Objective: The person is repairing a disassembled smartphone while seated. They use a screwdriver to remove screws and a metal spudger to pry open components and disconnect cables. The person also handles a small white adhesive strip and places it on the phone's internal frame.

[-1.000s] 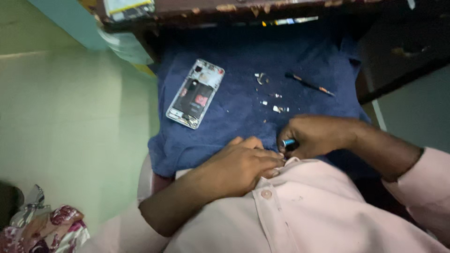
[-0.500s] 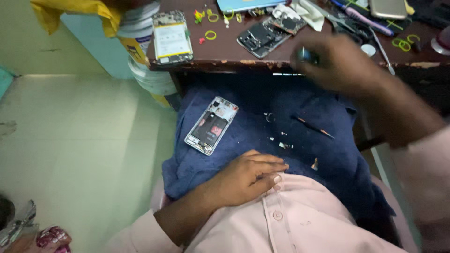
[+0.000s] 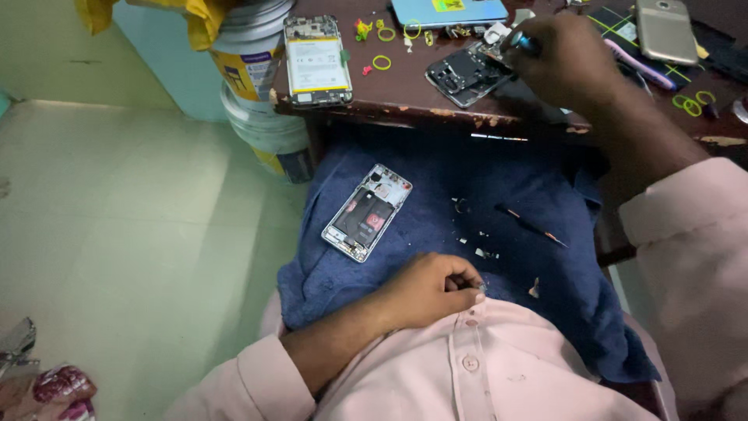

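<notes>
Nearest, the left hand (image 3: pixel 432 292) rests on the blue towel (image 3: pixel 436 203) spread over the lap, its fingers curled together at the edge of the pink shirt (image 3: pixel 483 366); they seem to pinch something tiny, but what it is cannot be made out. Small loose parts (image 3: pixel 479 251) lie scattered on the towel just beside it, and a thin tool (image 3: pixel 530 224) lies a little further right. To the left on the towel sits an opened phone (image 3: pixel 366 212), back off, its inner board and red part showing — light, stiff and fragile, best taken by its long metal edges and never by the exposed inside.

Further off, on the worn wooden table (image 3: pixel 405 105), the right hand (image 3: pixel 565 58) is closed on a small blue-tipped tool (image 3: pixel 520 40), held at a dark phone frame (image 3: pixel 463 74). That frame looks thin and easily bent — better steadied flat than lifted by a corner. Left of it lies another opened phone with a pale battery (image 3: pixel 315 58), above stacked paint buckets (image 3: pixel 261 86).
</notes>
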